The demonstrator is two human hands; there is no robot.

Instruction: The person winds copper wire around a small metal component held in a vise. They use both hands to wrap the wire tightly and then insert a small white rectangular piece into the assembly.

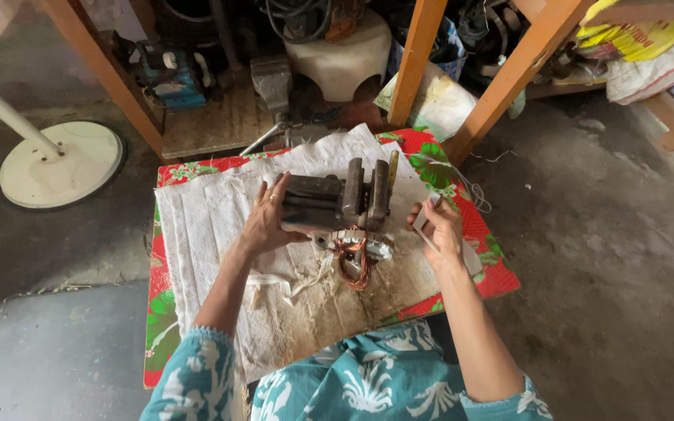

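Resting on a stained white cloth (220,226) over a floral-covered low table (501,277), the metal vise (337,204) looks heavy, rigid and best held by its solid body. The left hand (263,222) lies open-fingered against that body; the right hand (438,230) pinches a thin pale strip (431,226). Copper wire coils (355,261) dangle below and look fragile. Wooden legs (501,86) and a fan base (60,164) crowd the floor

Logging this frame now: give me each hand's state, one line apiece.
Left hand: open, fingers spread flat against the side of the metal vise.
Right hand: closed on a thin pale strip.
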